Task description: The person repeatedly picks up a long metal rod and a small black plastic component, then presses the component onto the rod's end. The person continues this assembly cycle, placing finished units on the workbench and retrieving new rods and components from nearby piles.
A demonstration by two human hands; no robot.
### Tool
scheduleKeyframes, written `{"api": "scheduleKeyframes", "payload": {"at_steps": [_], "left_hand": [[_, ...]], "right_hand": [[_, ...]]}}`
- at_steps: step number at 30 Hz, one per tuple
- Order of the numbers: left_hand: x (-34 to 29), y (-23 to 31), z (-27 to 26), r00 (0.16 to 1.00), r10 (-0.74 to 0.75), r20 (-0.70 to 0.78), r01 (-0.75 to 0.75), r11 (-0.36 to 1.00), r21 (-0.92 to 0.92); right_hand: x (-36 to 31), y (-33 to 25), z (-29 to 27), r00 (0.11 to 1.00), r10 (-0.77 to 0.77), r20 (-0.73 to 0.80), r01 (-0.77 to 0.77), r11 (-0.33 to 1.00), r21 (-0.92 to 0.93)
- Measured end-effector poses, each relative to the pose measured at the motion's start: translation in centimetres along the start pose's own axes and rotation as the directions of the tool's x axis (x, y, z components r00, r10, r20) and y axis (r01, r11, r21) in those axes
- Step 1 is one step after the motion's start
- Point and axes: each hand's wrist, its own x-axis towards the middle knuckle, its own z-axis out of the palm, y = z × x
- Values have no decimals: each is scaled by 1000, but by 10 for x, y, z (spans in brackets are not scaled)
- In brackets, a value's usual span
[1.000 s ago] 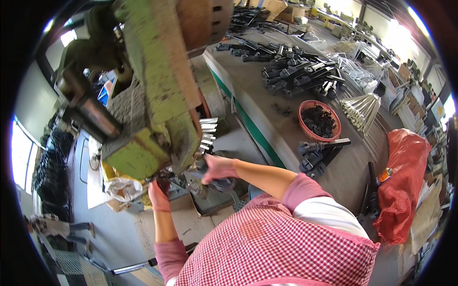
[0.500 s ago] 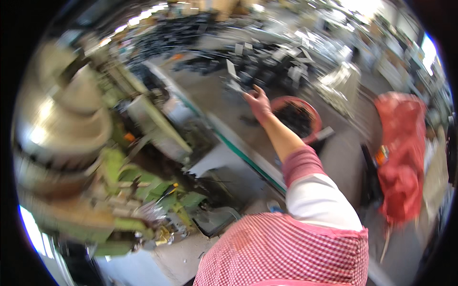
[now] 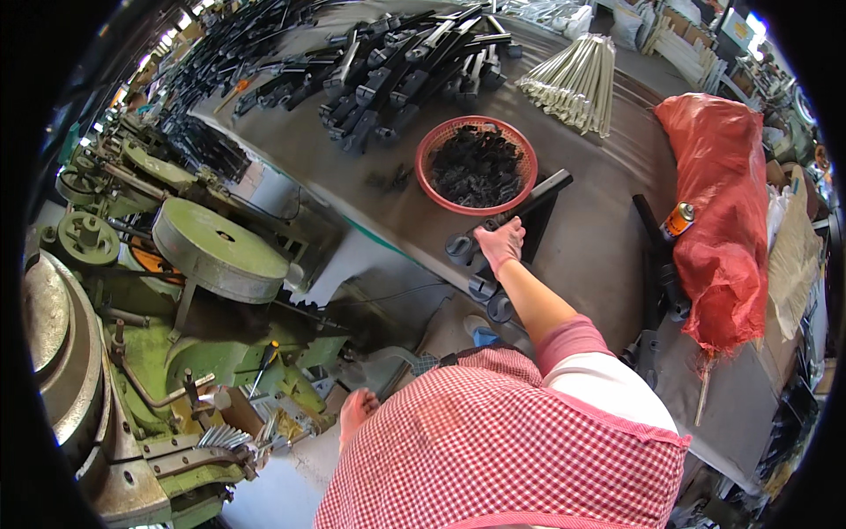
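workshop, grey bench (image 3: 608, 220) beside a green machine (image 3: 176, 370). head view: right hand (image 3: 499, 244) grasping a black bracket (image 3: 511, 231) at the bench edge, just below a red basket (image 3: 477, 165) full of small black parts (image 3: 476, 163). left hand (image 3: 355, 413) low by the checked apron (image 3: 493, 450), fingers loose, holding nothing. red sack (image 3: 718, 212) to the right, contents hidden.

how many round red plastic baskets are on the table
1. The round red plastic basket, full of small black parts, sits on the grey metal table just beyond the right hand, which grips a black metal bar. Others may be hidden behind the red sack.
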Motion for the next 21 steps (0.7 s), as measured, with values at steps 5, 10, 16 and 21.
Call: {"api": "scheduleKeyframes", "payload": {"at_steps": [5,10,16,21], "left_hand": [[20,38,57,984,21,179,-21,1000,-4],[8,67,96,972,-23,234,15,999,35],[4,115,133,885,103,455,-105,994,-20],[57,164,203,859,282,426,-219,957,-192]], "right_hand": [[10,-44,21,910,381,-161,-401,909,-113],[50,-13,-16,910,391,-141,-377,919,112],[-8,37,-51,989,35,144,-144,447,883],[-140,-5,-28,720,-442,536,-19,759,651]]}}
